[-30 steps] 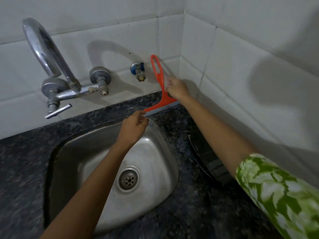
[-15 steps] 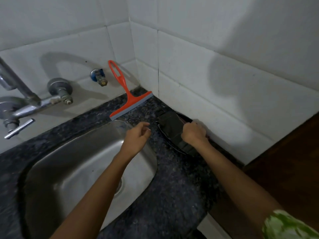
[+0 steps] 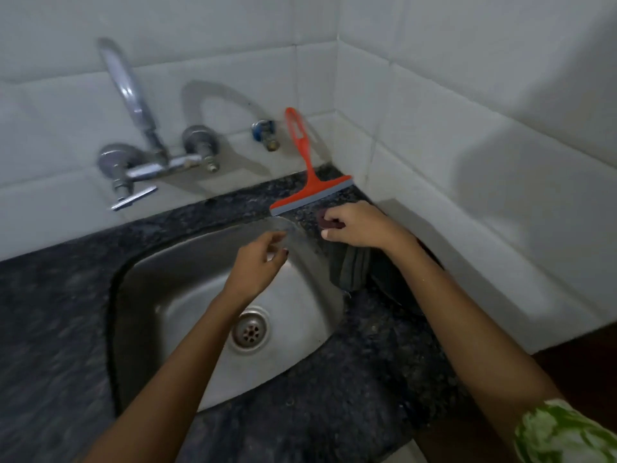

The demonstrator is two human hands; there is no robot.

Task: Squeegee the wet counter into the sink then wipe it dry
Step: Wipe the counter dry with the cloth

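An orange squeegee (image 3: 305,168) leans against the tiled back wall, its grey blade resting on the dark speckled counter (image 3: 360,369) behind the steel sink (image 3: 167,295). My right hand (image 3: 359,225) is closed on a dark cloth (image 3: 350,265), which hangs from it over the counter at the sink's right rim. My left hand (image 3: 258,262) hovers over the sink basin with its fingers loosely apart, holding nothing.
A chrome wall tap (image 3: 133,128) with a lever handle stands over the sink's back left. A small blue-collared valve (image 3: 267,135) sticks out of the wall by the squeegee handle. White tiled walls meet in a corner behind the squeegee. A drain (image 3: 250,332) lies in the basin.
My right hand let go of the squeegee, took the dark cloth from the counter at the right wall and carried it toward the sink rim. The left hand stayed over the sink.
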